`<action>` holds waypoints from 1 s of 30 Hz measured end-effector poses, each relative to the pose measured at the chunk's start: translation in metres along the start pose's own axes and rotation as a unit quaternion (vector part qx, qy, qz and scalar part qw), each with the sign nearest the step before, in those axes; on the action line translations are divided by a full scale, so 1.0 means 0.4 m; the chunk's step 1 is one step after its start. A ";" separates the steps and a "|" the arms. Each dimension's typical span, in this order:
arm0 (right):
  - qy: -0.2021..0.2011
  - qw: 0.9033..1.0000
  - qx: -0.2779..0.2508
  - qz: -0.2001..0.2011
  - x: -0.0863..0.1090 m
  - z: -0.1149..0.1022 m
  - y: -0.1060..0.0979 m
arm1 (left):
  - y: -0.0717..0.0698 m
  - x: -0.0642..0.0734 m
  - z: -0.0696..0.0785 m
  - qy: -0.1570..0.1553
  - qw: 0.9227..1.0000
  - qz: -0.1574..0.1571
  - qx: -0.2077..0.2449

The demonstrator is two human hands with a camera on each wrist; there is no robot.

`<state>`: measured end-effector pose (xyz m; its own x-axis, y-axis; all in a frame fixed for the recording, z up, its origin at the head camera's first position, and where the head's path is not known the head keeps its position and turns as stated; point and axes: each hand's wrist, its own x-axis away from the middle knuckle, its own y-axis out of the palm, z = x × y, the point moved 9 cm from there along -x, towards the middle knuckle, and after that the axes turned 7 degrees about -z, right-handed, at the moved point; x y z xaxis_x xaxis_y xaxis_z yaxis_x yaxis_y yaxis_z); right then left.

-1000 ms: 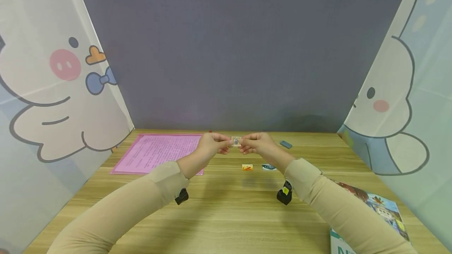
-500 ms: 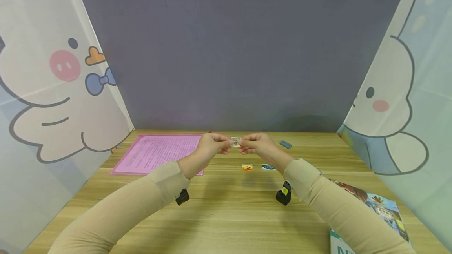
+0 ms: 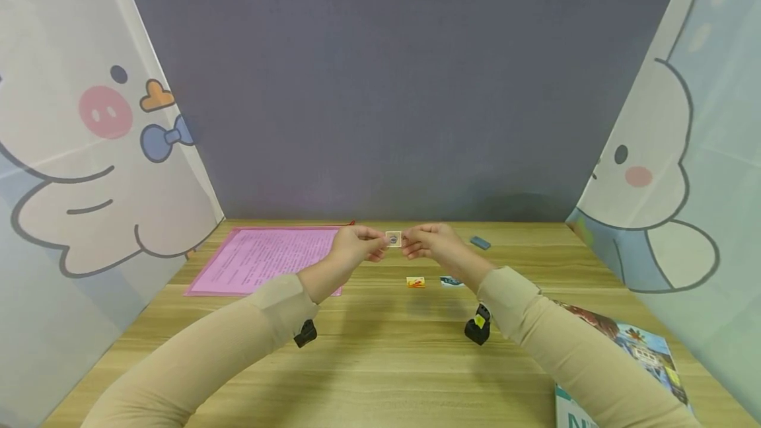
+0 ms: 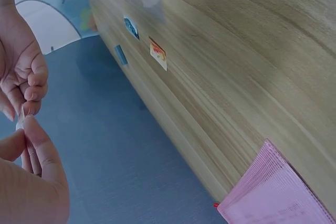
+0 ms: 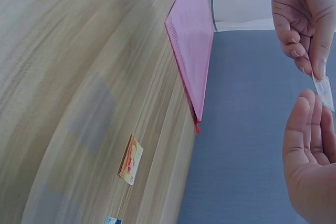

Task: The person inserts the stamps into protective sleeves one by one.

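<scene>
Square card (image 3: 393,239) is held by me in the air, seen against the far edge of the tabletop (image 3: 380,375). My left hand (image 3: 355,245) is clamped on its left side, thumb and finger together; my right hand (image 3: 434,243) pinches the right side. I think I take it by two sides so that its printed middle is not covered. Nearer to me, a yellow-orange card (image 3: 415,282) and a blue card (image 3: 450,281) lie apart, perhaps to be seen separately. A grey-blue block (image 3: 480,242) rests near the far edge. The pink folder (image 3: 267,259) by the far left corner and the magazine (image 3: 650,352) by the right edge are probably put aside to not hinder my hands.
</scene>
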<state>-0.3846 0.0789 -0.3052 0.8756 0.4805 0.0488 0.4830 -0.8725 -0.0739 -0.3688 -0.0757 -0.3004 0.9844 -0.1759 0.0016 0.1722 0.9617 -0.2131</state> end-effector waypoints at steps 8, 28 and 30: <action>-0.007 1.000 0.006 0.014 -0.003 -0.001 -0.004 | 0.002 0.000 -0.005 -0.005 1.000 0.006 0.011; -0.006 0.998 0.020 0.066 -0.007 -0.006 -0.003 | -0.012 -0.006 -0.010 0.016 1.000 0.002 0.018; -0.004 0.997 0.019 0.068 -0.010 -0.005 0.002 | -0.020 -0.007 -0.013 0.015 1.000 0.008 0.016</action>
<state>-0.3876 0.0762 -0.3033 0.9331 0.3586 0.0272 0.3593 -0.9258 -0.1179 -0.3729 -0.0839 -0.3037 0.9855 -0.1667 -0.0311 0.1584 0.9704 -0.1824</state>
